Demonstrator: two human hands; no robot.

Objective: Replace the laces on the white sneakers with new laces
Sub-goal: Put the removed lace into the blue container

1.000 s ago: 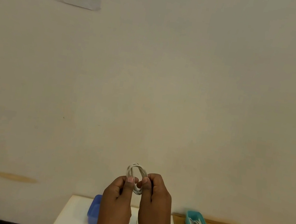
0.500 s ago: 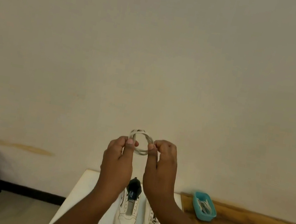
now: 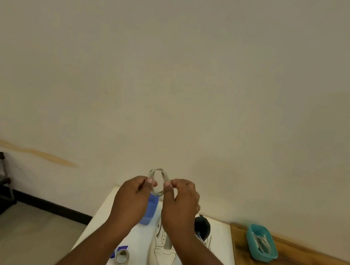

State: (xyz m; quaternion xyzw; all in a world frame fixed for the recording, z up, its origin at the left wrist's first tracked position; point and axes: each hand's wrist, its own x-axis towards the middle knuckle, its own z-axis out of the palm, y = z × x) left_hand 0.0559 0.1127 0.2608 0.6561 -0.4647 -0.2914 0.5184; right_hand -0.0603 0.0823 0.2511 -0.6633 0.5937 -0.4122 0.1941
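**Coiled lace in hand, relacing not begun**

Both hands raised above the desk [image 3: 110,218]. Left hand [image 3: 134,197] and right hand [image 3: 177,203] each pinch one side of a coiled lace [image 3: 158,181] between thumb and forefinger; other fingers curled. Below the fingers: left sneaker [image 3: 162,256] laceless, right sneaker [image 3: 204,240] partly hidden, lace state unclear. Threading seemingly all remains.
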